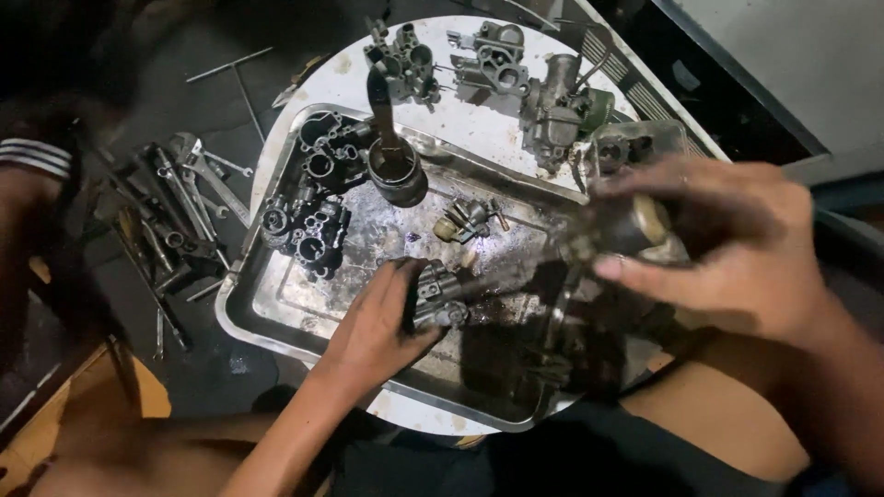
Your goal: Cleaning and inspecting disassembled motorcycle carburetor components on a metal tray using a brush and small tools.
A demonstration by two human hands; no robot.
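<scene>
1. Dark floor (230,359) surrounds a round white counter (479,120) that carries a shallow metal tray (276,294) wet with grime.
2. Left hand (373,331) reaches into the tray's near half, its grip closed around a small carburetor body (440,299).
3. Right hand (727,248) hovers over the tray's right edge, its grip closed on a blurred carburetor part with a pale round end (631,225).
4. Dark carburetor castings (308,225) sit in the tray's far left corner, beside a round cup with a brush (396,170).
5. A small brass-tipped piece (465,221) lies mid-tray.
6. More carburetors (562,106) stand along the counter's far edge.
7. Wrenches (180,198) lie on the floor, left.
</scene>
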